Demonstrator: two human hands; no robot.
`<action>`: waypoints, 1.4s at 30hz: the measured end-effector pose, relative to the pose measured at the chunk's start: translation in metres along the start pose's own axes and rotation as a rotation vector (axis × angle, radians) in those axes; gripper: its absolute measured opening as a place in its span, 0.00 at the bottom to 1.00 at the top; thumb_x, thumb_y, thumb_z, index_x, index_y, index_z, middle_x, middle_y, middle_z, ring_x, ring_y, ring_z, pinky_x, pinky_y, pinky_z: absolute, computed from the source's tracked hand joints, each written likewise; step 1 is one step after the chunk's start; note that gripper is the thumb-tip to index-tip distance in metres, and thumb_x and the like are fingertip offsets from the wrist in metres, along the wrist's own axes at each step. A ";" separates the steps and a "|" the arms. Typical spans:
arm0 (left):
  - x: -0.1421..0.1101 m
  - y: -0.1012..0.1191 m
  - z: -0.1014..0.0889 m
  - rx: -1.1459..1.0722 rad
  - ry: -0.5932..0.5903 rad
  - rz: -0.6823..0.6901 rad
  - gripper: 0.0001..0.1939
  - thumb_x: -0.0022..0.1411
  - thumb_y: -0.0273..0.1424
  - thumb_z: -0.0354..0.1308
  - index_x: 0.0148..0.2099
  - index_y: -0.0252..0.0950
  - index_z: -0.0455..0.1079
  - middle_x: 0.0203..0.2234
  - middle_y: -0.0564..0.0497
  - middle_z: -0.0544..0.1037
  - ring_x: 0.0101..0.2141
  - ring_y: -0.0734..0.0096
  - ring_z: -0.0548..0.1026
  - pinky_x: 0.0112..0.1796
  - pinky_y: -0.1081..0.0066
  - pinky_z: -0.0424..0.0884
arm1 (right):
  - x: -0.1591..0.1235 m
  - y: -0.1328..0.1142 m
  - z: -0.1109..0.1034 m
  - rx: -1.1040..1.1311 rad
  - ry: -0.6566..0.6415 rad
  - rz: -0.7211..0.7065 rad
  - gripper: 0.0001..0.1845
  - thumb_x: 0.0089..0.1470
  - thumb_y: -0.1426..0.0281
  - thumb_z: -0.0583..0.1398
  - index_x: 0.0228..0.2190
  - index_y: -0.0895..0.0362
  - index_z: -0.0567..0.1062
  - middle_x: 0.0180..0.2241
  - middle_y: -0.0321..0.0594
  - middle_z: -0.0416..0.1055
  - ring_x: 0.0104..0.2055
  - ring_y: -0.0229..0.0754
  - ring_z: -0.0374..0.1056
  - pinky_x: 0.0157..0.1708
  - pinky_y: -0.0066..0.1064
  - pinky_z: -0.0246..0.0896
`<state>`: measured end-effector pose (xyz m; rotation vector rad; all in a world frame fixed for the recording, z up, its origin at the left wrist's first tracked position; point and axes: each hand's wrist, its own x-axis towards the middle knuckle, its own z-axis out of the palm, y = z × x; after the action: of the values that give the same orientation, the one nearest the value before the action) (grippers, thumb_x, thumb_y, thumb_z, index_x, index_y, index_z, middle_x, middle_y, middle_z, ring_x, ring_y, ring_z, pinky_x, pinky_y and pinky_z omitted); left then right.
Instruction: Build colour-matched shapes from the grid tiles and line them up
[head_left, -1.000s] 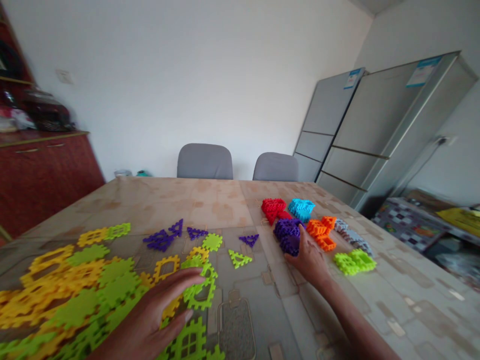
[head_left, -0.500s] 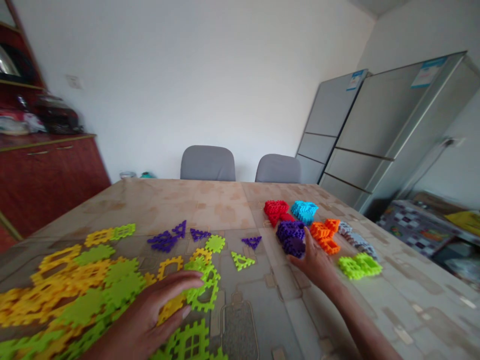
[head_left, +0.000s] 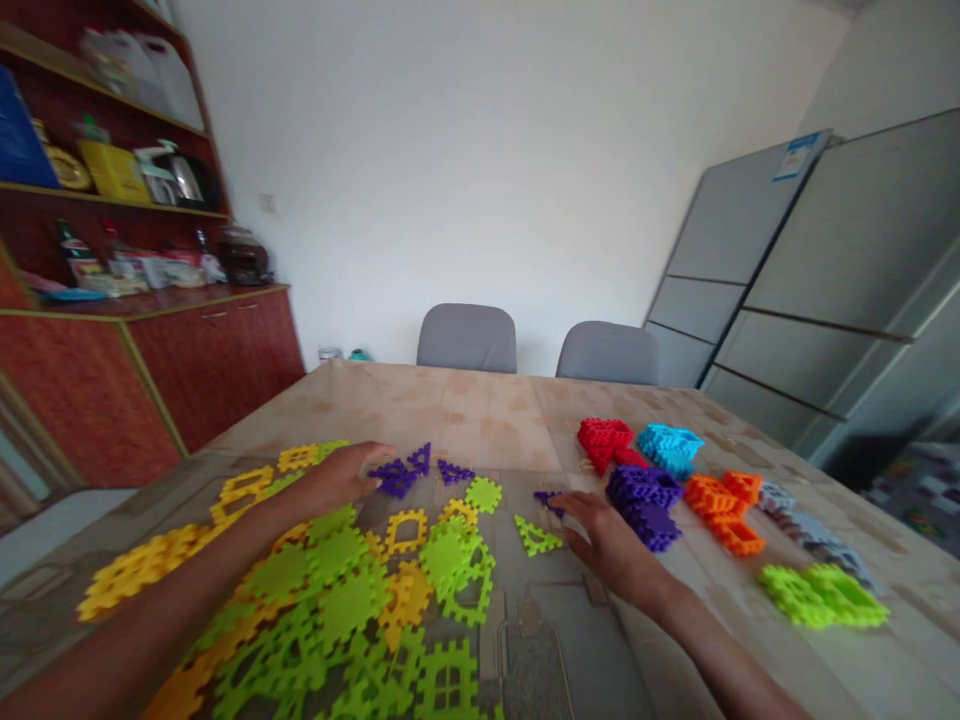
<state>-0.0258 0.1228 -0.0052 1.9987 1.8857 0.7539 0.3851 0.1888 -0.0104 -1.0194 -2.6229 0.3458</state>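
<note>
My left hand [head_left: 346,478] reaches over the left heap, thumb and fingers apart. Its fingertips are at the edge of a small cluster of purple triangle building pieces [head_left: 397,480]; I cannot tell whether they touch. On the right, my right hand [head_left: 611,540] has its fingertips at a single purple triangle piece [head_left: 549,500], partly covered by the fingers. Its thumb is spread away, near a green triangle piece [head_left: 536,537]. One more purple triangle [head_left: 454,472] lies between the hands. Beside my right hand stands a stack of purple pieces [head_left: 646,505].
Loose green pieces [head_left: 349,600] and yellow pieces [head_left: 150,565] overlap at the left. Stacks of red [head_left: 604,440], blue [head_left: 670,445], orange [head_left: 724,508], grey [head_left: 810,530] and green pieces [head_left: 823,594] stand at the right. Two grey chairs [head_left: 466,338] are behind the table [head_left: 457,415].
My left hand has moved forward from the green and yellow pieces to the purple triangles. My right hand has left the purple stack and moved left to the lone triangle. The view has turned left.
</note>
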 end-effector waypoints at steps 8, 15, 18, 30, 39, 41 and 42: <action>0.003 -0.008 0.024 0.108 -0.091 0.083 0.23 0.58 0.32 0.63 0.55 0.32 0.68 0.52 0.42 0.73 0.54 0.54 0.70 0.55 0.53 0.63 | 0.044 0.026 0.021 -0.108 -0.056 0.035 0.28 0.50 0.86 0.51 0.49 0.59 0.76 0.50 0.51 0.74 0.52 0.50 0.68 0.54 0.41 0.59; 0.001 -0.014 0.030 0.157 -0.074 0.061 0.13 0.64 0.37 0.62 0.47 0.34 0.70 0.44 0.47 0.74 0.45 0.59 0.73 0.47 0.54 0.70 | 0.039 0.030 0.014 -0.062 -0.042 0.063 0.29 0.45 0.81 0.57 0.51 0.64 0.73 0.46 0.51 0.75 0.47 0.49 0.70 0.50 0.36 0.61; 0.001 -0.009 0.029 0.138 -0.066 0.057 0.11 0.65 0.37 0.61 0.42 0.33 0.71 0.40 0.49 0.74 0.42 0.62 0.74 0.45 0.57 0.71 | 0.037 0.022 0.004 -0.025 -0.029 0.073 0.22 0.48 0.80 0.56 0.46 0.63 0.75 0.40 0.47 0.77 0.38 0.44 0.72 0.39 0.31 0.63; 0.001 0.024 0.020 -0.340 -0.117 0.006 0.19 0.62 0.47 0.58 0.39 0.34 0.71 0.32 0.50 0.77 0.34 0.64 0.76 0.39 0.63 0.72 | 0.015 -0.061 -0.013 0.043 -0.240 -0.241 0.09 0.49 0.82 0.58 0.30 0.57 0.73 0.30 0.38 0.72 0.32 0.38 0.66 0.32 0.26 0.54; -0.018 0.091 0.027 -0.647 -0.245 0.004 0.28 0.53 0.45 0.62 0.51 0.36 0.65 0.31 0.52 0.77 0.32 0.65 0.76 0.35 0.70 0.68 | 0.008 -0.048 -0.038 0.103 -0.287 -0.144 0.10 0.49 0.80 0.61 0.35 0.58 0.76 0.31 0.37 0.73 0.31 0.38 0.67 0.30 0.25 0.57; -0.024 0.105 0.034 -0.695 -0.287 0.009 0.26 0.53 0.44 0.62 0.51 0.37 0.66 0.30 0.53 0.77 0.32 0.66 0.75 0.35 0.71 0.68 | 0.009 -0.041 -0.047 0.069 -0.234 -0.111 0.10 0.53 0.80 0.57 0.35 0.58 0.76 0.30 0.38 0.73 0.30 0.38 0.67 0.30 0.26 0.56; -0.028 0.112 0.039 -0.714 -0.310 0.009 0.26 0.53 0.43 0.62 0.51 0.37 0.67 0.30 0.53 0.77 0.32 0.66 0.75 0.35 0.71 0.68 | 0.009 -0.038 -0.051 0.065 -0.220 -0.097 0.10 0.54 0.79 0.57 0.37 0.58 0.76 0.30 0.39 0.73 0.30 0.39 0.68 0.31 0.27 0.56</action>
<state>0.0894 0.0898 0.0189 1.5506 1.1975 0.8955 0.3742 0.1735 0.0508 -0.8743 -2.8226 0.5439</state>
